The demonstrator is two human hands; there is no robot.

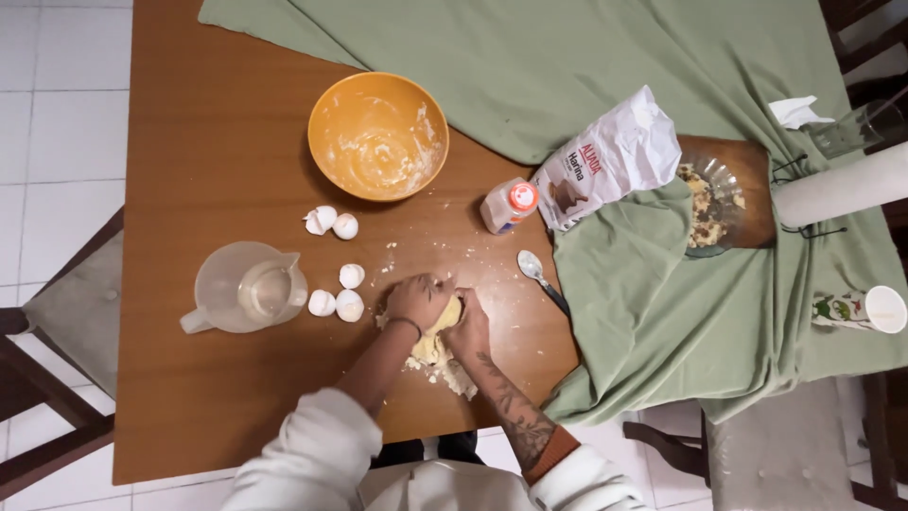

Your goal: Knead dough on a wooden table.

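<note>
A lump of yellow dough (441, 333) lies on the wooden table (218, 170) near its front edge, with crumbs and flour scattered around it. My left hand (416, 298) presses on the dough's left and top side, fingers curled over it. My right hand (467, 326) grips its right side. Both forearms reach in from the bottom, sleeves pushed up.
An orange bowl (378, 135) smeared with flour stands behind. Eggshell halves (336, 289) lie left of the dough beside a clear plastic jug (248, 288). A spoon (535, 270), a small bottle (509, 205) and a flour bag (605, 159) sit to the right by a green cloth (605, 66).
</note>
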